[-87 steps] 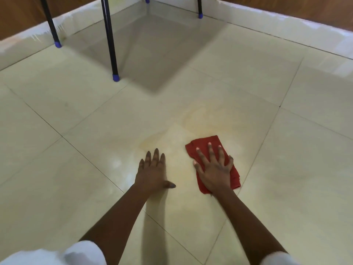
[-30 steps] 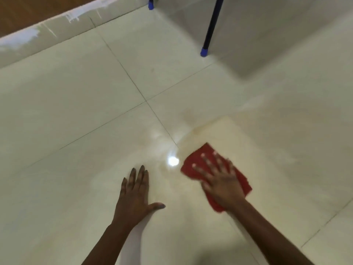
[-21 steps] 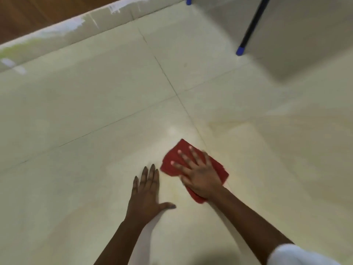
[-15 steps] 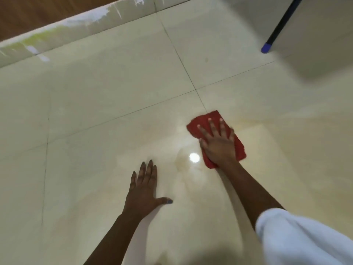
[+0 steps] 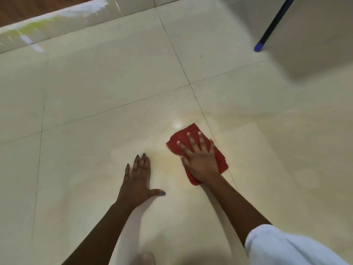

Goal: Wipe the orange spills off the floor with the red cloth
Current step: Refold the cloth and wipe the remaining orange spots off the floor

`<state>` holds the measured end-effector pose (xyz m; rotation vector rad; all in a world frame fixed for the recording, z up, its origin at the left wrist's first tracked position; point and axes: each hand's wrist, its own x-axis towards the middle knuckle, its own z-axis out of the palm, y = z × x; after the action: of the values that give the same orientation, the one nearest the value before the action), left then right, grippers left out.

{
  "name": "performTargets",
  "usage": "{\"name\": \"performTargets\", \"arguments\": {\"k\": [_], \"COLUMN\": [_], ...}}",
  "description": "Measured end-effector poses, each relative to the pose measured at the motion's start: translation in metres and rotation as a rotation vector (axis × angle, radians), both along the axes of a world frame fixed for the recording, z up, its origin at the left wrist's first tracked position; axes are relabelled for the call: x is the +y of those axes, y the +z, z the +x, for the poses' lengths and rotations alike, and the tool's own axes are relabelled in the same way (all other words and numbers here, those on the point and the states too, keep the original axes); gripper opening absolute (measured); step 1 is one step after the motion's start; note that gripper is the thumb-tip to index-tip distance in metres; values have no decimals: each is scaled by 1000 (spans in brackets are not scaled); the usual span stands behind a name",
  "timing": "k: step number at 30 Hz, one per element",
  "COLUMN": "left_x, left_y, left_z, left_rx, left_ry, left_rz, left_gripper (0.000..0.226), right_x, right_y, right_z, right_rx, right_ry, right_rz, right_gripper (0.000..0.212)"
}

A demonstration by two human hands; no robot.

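Head view is showing the right hand point(image 5: 200, 159), fingers spread flat, pressing the folded red fabric cloth point(image 5: 219, 159) onto the glossy cream tiled floor point(image 5: 114, 83); the left hand point(image 5: 137, 180) is bracing flat, fingers together. The cloth is looking soft, light and likely to bunch, so flat palm pressure at its centre suits it best.

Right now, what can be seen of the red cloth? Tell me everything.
The red cloth is a small folded piece of plain, soft-looking fabric, with layered edges showing on its right side. It lies flat on the glossy cream floor, by a grout line, at the edge of a faint orange smear. The right hand presses on it with straight, spread fingers, covering its middle. Nothing else touches it.
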<state>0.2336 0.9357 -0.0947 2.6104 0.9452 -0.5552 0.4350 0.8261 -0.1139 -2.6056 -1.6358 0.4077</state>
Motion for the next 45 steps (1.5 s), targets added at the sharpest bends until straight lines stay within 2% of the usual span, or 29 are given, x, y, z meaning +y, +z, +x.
{"name": "performTargets", "arguments": {"k": [3,5,8,10,12,15,16,18,20,22,23,27,30,33,35,37,40,42,43,45], "left_x": [-10,-26,-54,-78,-99,-127,-133,-151,-166,-176,-179,-185,-187,-190,-189,-186,-179,-176,-173,-162], "left_y": [4,5,5,6,9,10,10,7,5,2,2,9,13,15,14,11,9,10,11,14], "left_z": [11,23,56,88,113,142,146,155,156,157,159,175,187,194,195,193,193,191,190,184], "left_rx": [-12,-22,-44,-47,-36,-35,-34,-35,-35,-44,-43,8,31,62,63,50,40,40,41,44], "left_ry": [-68,-147,-287,-378,-416,-514,-533,-589,-634,-675,-697,-801,-932,-998,-991,-976,-993,-1017,-1011,-954], "left_rz": [-3,-9,30,60,31,15,16,11,15,26,38,72,109,133,116,65,33,51,60,66], "left_gripper": [145,144,140,137,130,126,126,125,125,127,128,133,133,133,133,134,138,141,138,131], "right_x": [-35,-71,-103,-144,-202,-281,-285,-272,-244,-236,-243,-335,-405,-417,-378,-325,-292,-303,-310,-300], "right_y": [6,1,1,-1,-3,1,0,0,-1,-2,1,0,4,3,7,4,0,-4,-7,-9], "right_z": [-42,-37,28,71,95,88,69,21,-9,7,28,80,49,-7,-47,-72,-44,-10,-3,-17], "right_rx": [-16,-7,14,-14,-45,23,24,2,-2,-24,10,-3,-10,19,-1,63,-18,-40,-31,-13], "right_ry": [268,236,-139,-401,-652,-1026,-1080,-1050,-896,-726,-718,-1081,-1306,-1475,-1438,-1240,-1002,-1010,-1088,-1171], "right_rz": [62,71,49,-31,-22,14,7,2,-8,-8,-25,-42,-8,6,21,33,14,-32,-42,2], "right_gripper": [50,48,53,59,60,51,52,56,57,57,58,51,53,52,54,58,55,54,54,55]}}
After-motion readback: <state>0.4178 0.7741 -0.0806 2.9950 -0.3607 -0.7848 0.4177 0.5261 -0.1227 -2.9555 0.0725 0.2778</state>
